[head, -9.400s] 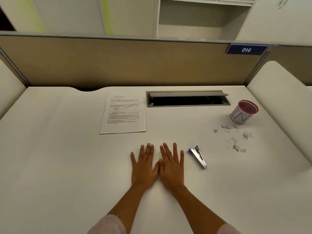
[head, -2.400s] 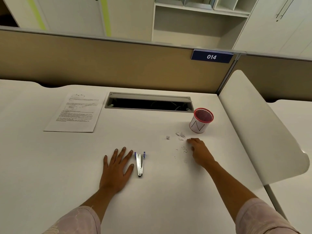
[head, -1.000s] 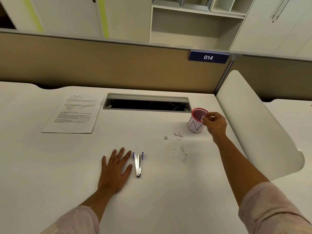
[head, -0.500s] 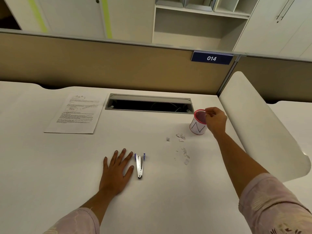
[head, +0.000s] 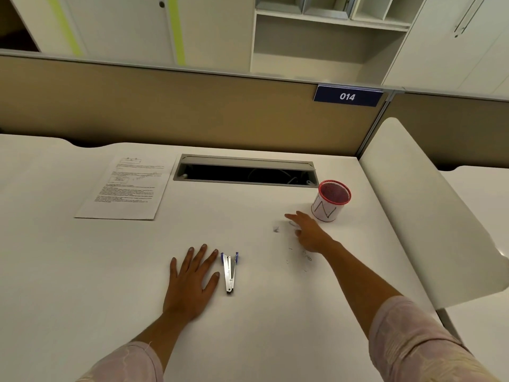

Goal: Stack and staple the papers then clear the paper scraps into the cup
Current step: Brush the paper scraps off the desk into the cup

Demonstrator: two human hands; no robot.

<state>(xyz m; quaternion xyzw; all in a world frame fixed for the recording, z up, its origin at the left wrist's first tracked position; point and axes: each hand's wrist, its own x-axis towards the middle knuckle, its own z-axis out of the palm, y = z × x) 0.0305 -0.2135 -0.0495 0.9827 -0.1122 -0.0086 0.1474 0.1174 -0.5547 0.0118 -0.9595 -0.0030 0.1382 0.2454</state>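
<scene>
Left grip [head: 192,277]: flat on the white tabletop [head: 82,271], fingers straight and spread, released, holding nothing. The silver stapler with blue ends [head: 230,271] lies just beside its thumb.

Right grip [head: 308,232]: low over the tabletop, index finger extended, released. It sits among the small white paper scraps [head: 276,229], which lie scattered on the tabletop.

The red mesh cup with a white paper wrap [head: 330,201] stands upright just beyond the right grip. The printed white paper sheets [head: 124,188] lie flat at the far left, well apart from both grips.
</scene>
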